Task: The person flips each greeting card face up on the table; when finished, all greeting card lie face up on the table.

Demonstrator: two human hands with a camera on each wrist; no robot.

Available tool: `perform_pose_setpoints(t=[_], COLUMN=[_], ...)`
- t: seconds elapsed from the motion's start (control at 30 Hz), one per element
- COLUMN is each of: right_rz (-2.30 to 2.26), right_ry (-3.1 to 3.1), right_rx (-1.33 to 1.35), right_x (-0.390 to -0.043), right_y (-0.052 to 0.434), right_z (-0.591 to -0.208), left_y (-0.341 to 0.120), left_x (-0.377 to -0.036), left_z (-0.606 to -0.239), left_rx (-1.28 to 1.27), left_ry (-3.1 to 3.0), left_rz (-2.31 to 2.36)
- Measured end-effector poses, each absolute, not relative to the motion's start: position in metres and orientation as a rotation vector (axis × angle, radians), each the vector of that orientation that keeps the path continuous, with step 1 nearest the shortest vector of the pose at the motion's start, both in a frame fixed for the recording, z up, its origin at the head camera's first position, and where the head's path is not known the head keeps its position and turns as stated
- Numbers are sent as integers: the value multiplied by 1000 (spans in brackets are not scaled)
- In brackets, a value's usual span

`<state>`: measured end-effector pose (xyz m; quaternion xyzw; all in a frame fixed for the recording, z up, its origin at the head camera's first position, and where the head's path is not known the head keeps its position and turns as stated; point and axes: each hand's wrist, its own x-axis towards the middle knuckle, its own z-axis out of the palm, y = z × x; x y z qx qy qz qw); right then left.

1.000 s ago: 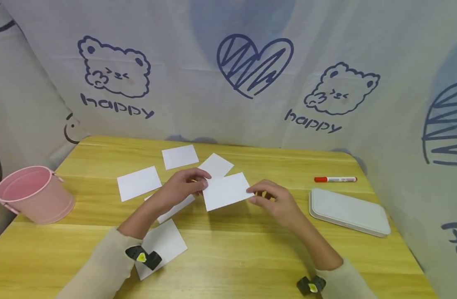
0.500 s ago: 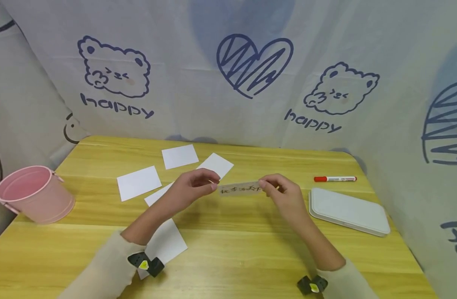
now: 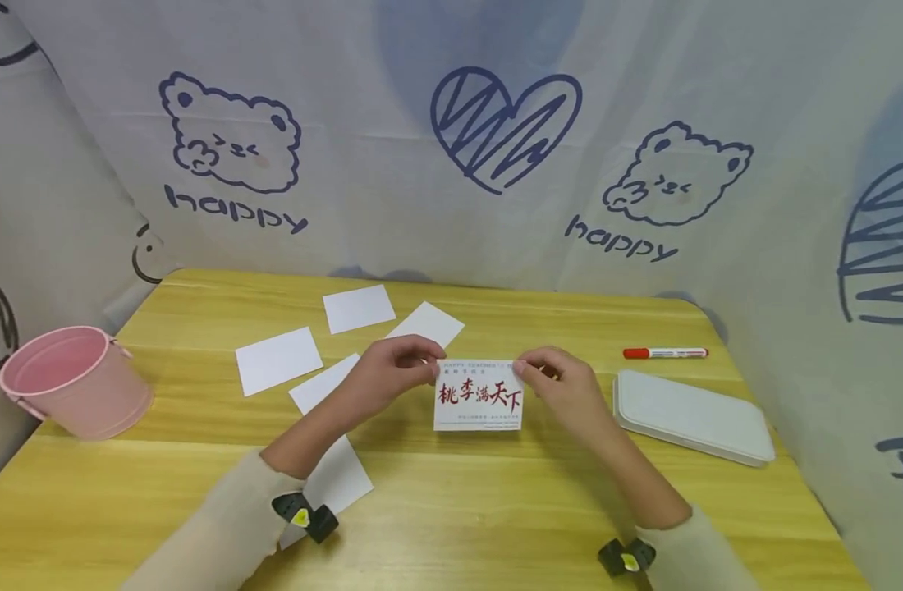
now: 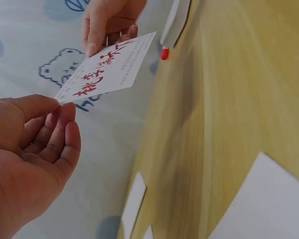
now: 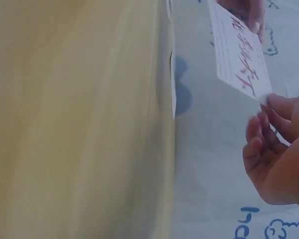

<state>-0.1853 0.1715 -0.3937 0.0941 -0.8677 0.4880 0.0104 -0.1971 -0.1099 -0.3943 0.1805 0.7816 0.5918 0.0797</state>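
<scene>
We have the printed card (image 3: 479, 395) up off the tabletop (image 3: 496, 509), above its middle, red characters facing us — left hand (image 3: 392, 373) pinching the top left corner, right hand (image 3: 558, 386) pinching the top right. It looks feather-light and thin, stiff enough to hang flat, but we judge it would crease if squeezed hard. Corner pinches suit it — thumb in front, fingers behind. Blank cards (image 3: 277, 359) lie toward the tabletop's far left edge.
</scene>
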Motion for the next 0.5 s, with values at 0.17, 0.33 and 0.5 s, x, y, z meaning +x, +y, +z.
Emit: perform_pose_setpoints(t=[0.17, 0.33, 0.5], right_rz=[1351, 1239, 1190], right_ry=[-2896, -2985, -3035], right_rx=[321, 367, 419], right_x=[-200, -221, -253], right_y=[188, 207, 223], right_z=[-392, -391, -394], left_y=[-96, -77, -59], left_x=[-213, -237, -270], left_z=[-403, -411, -422], left_rx=[504, 565, 597], left_ry=[2252, 2314, 2438], left_rz=[1742, 1611, 1430])
